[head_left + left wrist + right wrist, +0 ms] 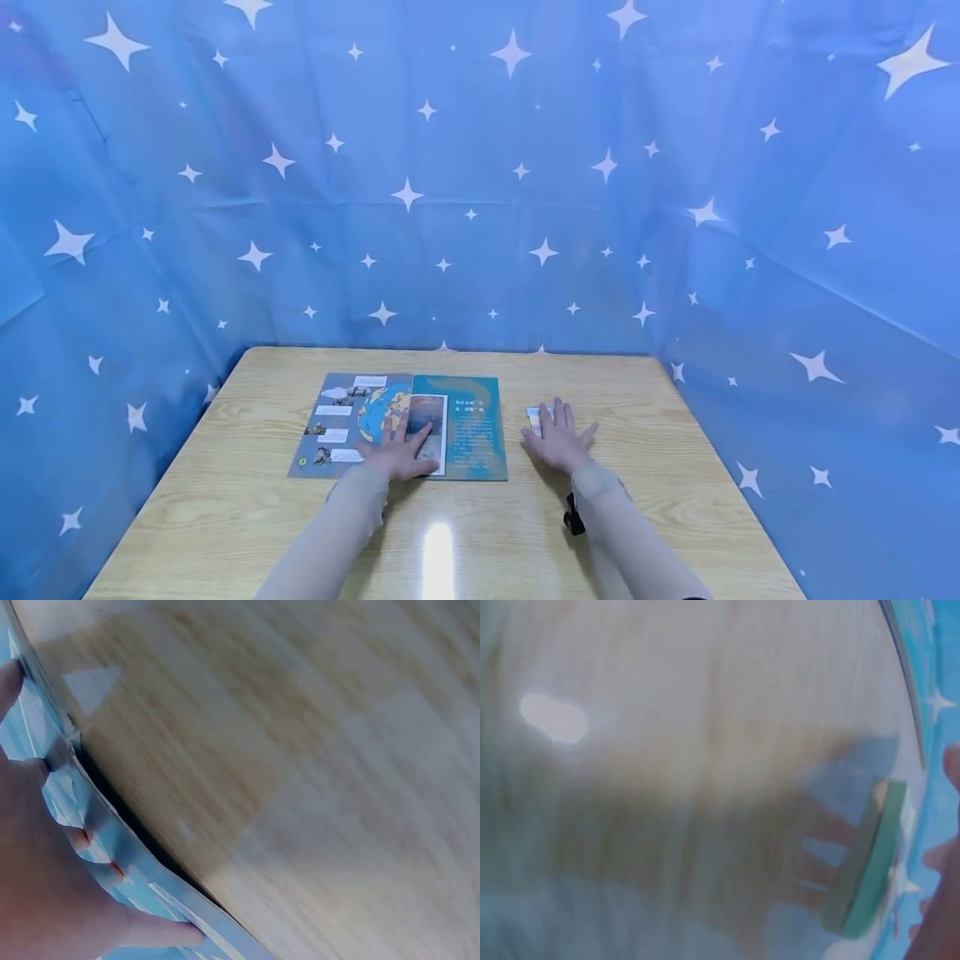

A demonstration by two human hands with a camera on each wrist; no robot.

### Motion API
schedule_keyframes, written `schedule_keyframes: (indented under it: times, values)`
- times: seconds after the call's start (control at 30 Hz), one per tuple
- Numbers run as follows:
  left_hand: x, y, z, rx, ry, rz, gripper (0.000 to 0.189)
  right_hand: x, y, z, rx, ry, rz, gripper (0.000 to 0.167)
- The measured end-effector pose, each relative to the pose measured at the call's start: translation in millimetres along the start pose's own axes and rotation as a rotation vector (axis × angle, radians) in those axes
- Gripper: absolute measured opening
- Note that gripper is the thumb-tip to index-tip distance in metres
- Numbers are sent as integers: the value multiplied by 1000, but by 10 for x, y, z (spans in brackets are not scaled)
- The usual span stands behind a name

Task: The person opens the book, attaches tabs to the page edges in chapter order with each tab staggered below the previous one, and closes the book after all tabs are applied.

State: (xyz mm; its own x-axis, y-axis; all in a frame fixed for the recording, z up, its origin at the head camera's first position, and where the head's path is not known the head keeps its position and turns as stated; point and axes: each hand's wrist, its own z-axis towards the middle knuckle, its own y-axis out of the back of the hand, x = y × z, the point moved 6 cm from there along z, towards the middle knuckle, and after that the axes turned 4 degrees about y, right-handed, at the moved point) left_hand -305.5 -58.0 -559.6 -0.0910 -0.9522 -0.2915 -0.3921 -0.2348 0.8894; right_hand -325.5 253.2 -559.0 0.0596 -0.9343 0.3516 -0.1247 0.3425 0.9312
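Sleeved left hand (397, 455) touches an open book (467, 437), teal and seemingly grey.

Blue starry cloth (480, 150); pale wooden table (502, 533)

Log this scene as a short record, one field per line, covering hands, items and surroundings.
Left hand: fingers spread, resting on the book
Right hand: fingers spread, lying over the small item
Book: open picture book, globe map on its left page, teal right page
Small item: green-sided block, printed on top, partly covered; exact kind unclear
Layout: block to the right of the book, apart from it
Surface: wood-grain table
Backdrop: blue curtain with white stars
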Motion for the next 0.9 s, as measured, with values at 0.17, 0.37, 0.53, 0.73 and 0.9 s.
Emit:
schedule_keyframes:
  times: [0.17, 0.37, 0.53, 0.73, 0.9]
  values:
    - [-24, 25, 8, 13, 3, 22, 80, -189, 220, 133, -53, -117, 11, 83]
    - [-30, 29, -38, 15, 3, 15, 80, -354, 388, 256, -49, -240, 26, 50]
    - [6, 24, -66, 17, 9, 12, 78, -370, 386, 327, -29, -252, -12, 49]
    - [-9, 24, -64, 26, -2, 18, 78, -391, 346, 369, -31, -260, -57, 50]
    - [-12, 30, -45, 29, -1, 18, 78, -404, 326, 430, -38, -255, -66, 43]
